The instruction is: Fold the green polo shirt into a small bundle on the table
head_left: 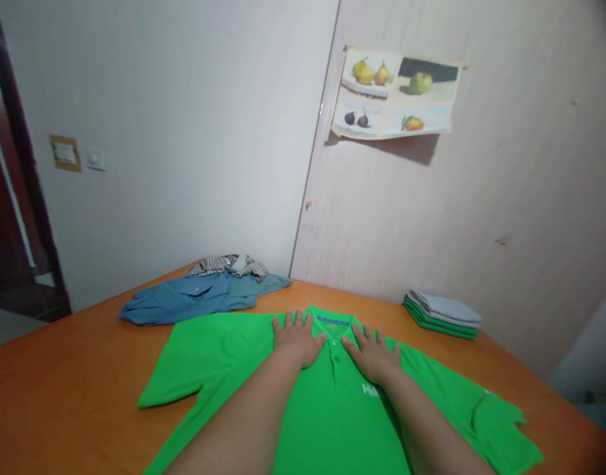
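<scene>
A bright green polo shirt (327,415) lies spread front side up, its collar toward the wall and its sleeves out to both sides. My left hand (297,340) rests flat on the shirt just left of the collar, fingers spread. On the other side of the button placket, my right hand (372,353) also lies flat with fingers apart, above the white chest lettering. Neither hand grips the cloth. The right sleeve is creased near its hem, and the shirt's lower end runs out of view.
The orange-brown table (50,389) meets the wall at the back. Loose blue shirts (184,298) lie at the back left with a striped garment (233,265) behind. A folded stack of grey and green clothes (441,313) sits back right. A fruit poster (396,92) hangs above.
</scene>
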The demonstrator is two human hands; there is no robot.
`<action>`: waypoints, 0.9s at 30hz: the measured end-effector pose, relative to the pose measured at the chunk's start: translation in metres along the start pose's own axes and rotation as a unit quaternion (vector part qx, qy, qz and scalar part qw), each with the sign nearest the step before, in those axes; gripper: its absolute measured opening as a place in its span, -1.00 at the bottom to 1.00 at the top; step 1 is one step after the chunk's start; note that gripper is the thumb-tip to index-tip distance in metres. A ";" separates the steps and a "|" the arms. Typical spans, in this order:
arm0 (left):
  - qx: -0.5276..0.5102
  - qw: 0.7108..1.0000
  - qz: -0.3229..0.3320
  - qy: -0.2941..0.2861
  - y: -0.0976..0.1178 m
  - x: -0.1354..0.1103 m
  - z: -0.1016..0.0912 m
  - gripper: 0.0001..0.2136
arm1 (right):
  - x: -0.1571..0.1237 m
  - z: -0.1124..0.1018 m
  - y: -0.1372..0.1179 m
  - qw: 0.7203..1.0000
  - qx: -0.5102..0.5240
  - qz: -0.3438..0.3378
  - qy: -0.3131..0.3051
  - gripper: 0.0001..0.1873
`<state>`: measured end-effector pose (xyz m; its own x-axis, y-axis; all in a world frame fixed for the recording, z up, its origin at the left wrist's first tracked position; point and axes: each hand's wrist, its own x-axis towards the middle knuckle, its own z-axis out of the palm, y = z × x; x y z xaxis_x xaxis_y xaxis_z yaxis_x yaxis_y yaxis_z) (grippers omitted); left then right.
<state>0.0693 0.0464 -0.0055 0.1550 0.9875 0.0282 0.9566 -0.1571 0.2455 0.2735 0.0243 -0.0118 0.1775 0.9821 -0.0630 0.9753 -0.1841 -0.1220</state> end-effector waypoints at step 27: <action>0.030 0.999 0.025 -0.011 0.024 0.103 0.013 -0.15 | 0.097 -0.009 0.036 1.000 -0.004 -0.014 0.004 -0.07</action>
<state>0.1117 0.1439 -0.0087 0.2071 0.9782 0.0168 0.9607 -0.2066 0.1856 0.3267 0.1137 -0.0130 0.1512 0.9872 -0.0509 0.9810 -0.1562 -0.1154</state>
